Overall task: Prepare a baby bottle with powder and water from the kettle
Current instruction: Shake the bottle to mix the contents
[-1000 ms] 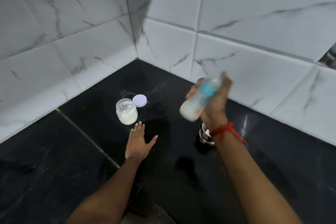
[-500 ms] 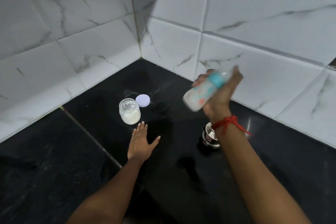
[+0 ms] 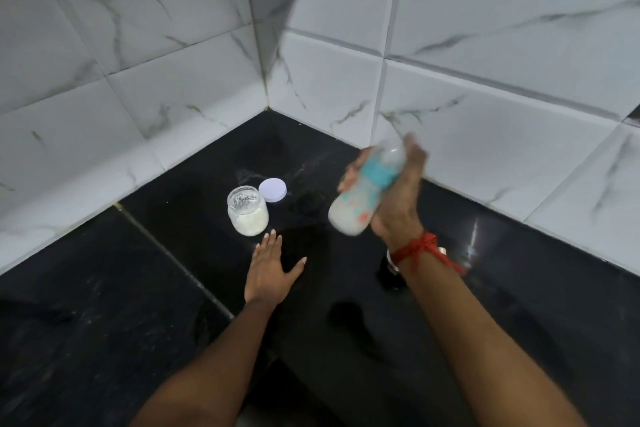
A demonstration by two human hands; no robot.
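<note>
free: countertop (image 3: 104, 305) front-left | blocked: jar (image 3: 248, 211), lid (image 3: 273, 189) near corner

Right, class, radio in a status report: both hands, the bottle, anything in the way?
Right hand grip shut on baby bottle, raised, tilted, blurred. Left hand open, flat on counter. Open powder jar beside it; no obstruction.

1. The baby bottle (image 3: 363, 198) was motion-blurred in the right hand (image 3: 398, 194), so its markings could not be read.
2. Below the bottle, a metal vessel (image 3: 393, 262) sat mostly hidden behind the right wrist.
3. Both forearms were cut off by the bottom edge.
</note>
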